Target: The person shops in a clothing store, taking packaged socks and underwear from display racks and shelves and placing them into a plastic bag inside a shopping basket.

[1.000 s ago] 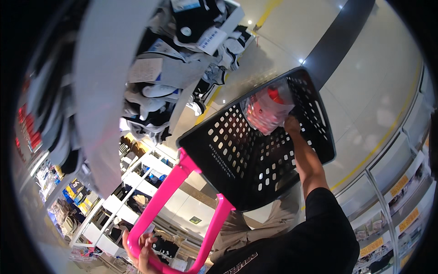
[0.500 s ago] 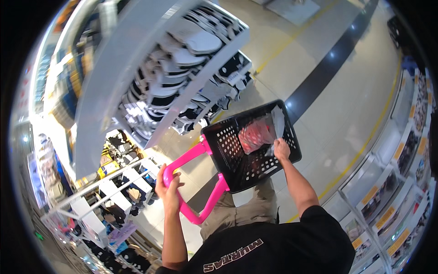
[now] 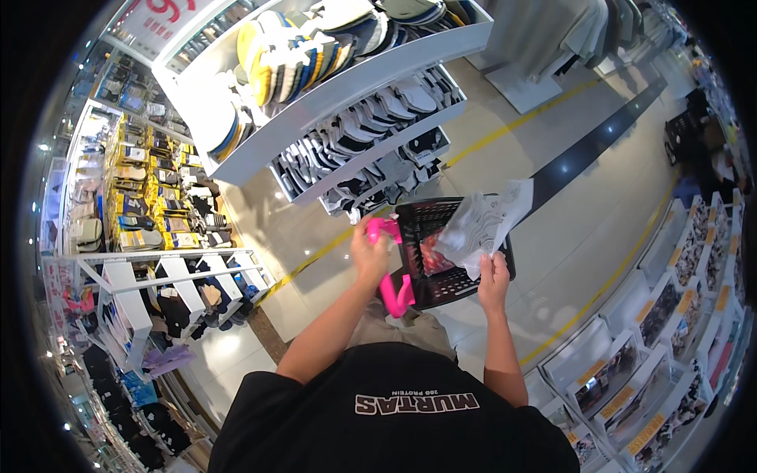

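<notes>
My left hand (image 3: 371, 252) is wrapped round the pink handle (image 3: 397, 296) of a black shopping basket (image 3: 443, 290) with perforated walls. The basket hangs in front of my legs. My right hand (image 3: 494, 282) pinches the lower edge of a white sheet with grey line print (image 3: 482, 225); whether it is paper or thin plastic I cannot tell. This sheet stands up over the right part of the basket and hides much of its inside. Beside it in the basket lies a red pack in clear wrapping (image 3: 432, 256), partly covered.
Ahead on the left stands a white tiered display (image 3: 371, 67) of slippers. Socks in yellow packs (image 3: 162, 185) hang at the left. White shelf bins (image 3: 631, 359) with orange labels line the right. Further off are hanging clothes (image 3: 587, 35) and another black basket (image 3: 686, 135).
My right hand has raised the white sheet out of the basket, where it lay beside the red pack. My left hand, still on the handle, has moved right and up; the view has turned.
</notes>
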The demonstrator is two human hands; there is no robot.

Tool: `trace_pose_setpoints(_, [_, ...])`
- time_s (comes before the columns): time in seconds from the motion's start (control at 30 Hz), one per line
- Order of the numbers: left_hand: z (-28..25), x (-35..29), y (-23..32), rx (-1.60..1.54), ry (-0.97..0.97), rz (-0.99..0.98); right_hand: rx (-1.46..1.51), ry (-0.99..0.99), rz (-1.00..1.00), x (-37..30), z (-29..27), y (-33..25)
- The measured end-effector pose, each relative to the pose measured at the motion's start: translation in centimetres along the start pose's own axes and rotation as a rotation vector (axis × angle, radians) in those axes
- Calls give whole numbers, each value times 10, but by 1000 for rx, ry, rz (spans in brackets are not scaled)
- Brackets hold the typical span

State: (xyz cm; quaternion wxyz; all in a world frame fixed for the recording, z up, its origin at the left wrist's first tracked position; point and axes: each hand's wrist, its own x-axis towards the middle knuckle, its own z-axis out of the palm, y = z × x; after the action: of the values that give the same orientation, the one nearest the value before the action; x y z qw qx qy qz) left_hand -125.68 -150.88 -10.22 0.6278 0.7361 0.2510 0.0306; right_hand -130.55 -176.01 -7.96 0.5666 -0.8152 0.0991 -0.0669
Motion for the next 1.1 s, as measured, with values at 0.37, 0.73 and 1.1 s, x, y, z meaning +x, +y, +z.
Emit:
trace_pose_setpoints(0.37, [98,-44,-13,56,136,64,739,157,-151,-14,-65,-122])
trace_pose_setpoints(0.73, [74,-64,-23,276,-147,145,1405,-251,-120,-34,-77,-133])
trace_pose_setpoints(1.1, [9,-31,-32,-1031,-835,-260,1041,-258,-176,-17,-44,-115])
